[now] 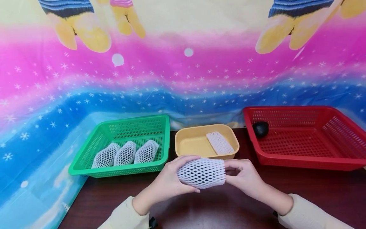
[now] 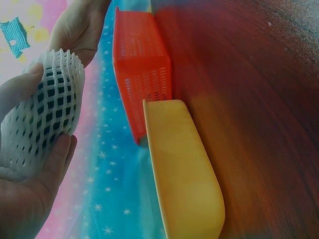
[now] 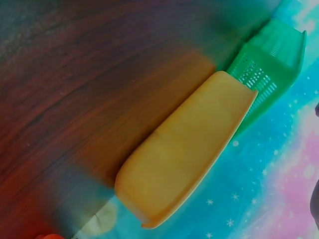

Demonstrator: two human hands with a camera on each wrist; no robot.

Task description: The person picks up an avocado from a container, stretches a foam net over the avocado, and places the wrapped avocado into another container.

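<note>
In the head view my left hand (image 1: pixel 171 178) grips a white foam net sleeve (image 1: pixel 201 173) from its left side, thumb and fingers around it. A dark, rounded fruit, probably an avocado, shows through the mesh. My right hand (image 1: pixel 246 176) pinches the sleeve's right end between thumb and fingers; part of those fingertips is hidden. The left wrist view shows the netted fruit (image 2: pixel 52 102) in the left hand, with the right hand (image 2: pixel 82 27) at its far end. A dark avocado-like fruit (image 1: pixel 260 129) lies in the left end of the red basket (image 1: pixel 308 160).
Several netted fruits (image 1: pixel 125 154) lie side by side in the green basket (image 1: pixel 120 173) at left. Between the baskets stands a yellow tub (image 1: pixel 191 144) holding a flat white foam net (image 1: pixel 220 143). A printed cloth (image 1: pixel 183 70) hangs behind the dark wooden table (image 1: pixel 114 197).
</note>
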